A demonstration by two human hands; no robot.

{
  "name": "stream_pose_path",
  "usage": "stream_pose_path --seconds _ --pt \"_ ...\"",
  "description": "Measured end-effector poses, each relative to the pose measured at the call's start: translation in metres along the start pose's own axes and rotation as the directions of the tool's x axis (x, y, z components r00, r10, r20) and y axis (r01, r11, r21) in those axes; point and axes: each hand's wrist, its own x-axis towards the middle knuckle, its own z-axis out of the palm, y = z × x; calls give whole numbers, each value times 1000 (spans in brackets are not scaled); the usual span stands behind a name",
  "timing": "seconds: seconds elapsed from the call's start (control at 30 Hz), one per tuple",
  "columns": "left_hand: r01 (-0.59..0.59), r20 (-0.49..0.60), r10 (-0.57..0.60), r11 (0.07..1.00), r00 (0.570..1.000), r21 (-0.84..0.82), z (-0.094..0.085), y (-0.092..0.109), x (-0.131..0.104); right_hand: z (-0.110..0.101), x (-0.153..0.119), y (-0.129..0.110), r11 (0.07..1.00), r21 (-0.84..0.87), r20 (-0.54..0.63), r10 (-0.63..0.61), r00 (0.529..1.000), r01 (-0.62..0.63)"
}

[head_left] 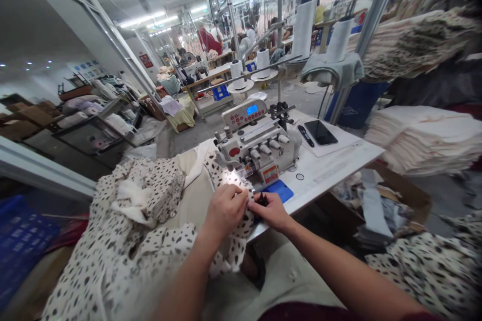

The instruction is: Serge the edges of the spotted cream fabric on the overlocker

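A serger (256, 148) with a lit blue display stands on the white table. Cream fabric with dark spots (145, 180) is heaped to its left, and one strip runs under the lit needle area. My left hand (226, 208) is closed, pinching the fabric edge just in front of the presser foot. Close beside it my right hand (273, 210) pinches the same edge, thumb and fingers together. A small dark object (262, 199) shows at the right hand's fingers; its kind cannot be made out. The fabric drapes over the table's front edge toward my lap.
On the table's right lie a black phone (321, 132) and a dark pen-like tool (305, 136). Thread cones (262, 63) stand behind the machine. At right are a stack of pale fabric (425, 138) and a box of scraps (384, 205). A blue crate (26, 246) stands left.
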Motion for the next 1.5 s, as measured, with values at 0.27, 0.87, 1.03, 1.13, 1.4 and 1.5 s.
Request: stream_pose_path --seconds 0.27,0.87,1.03,1.13,1.4,1.5 --pt "12 22 -12 1000 1000 0 1 1 1 0 0 -1 999 35 22 8 1000 -9" --pt "50 43 -48 998 998 -43 -4 6 6 1 -1 -2 995 -56 131 -74 989 82" --pt "82 9 -82 997 997 -14 -5 6 6 0 0 0 985 -146 87 -80 993 93" --pt "125 -76 -126 992 989 -19 -7 10 -6 0 0 2 987 -147 62 -51 997 59" --pt "370 -17 -369 928 929 47 -3 -8 -118 -9 -4 1 1000 -4 134 -11 991 12" --pt "386 128 -403 912 906 139 -6 -25 -153 -15 -3 1 999 43 164 -14 986 7"
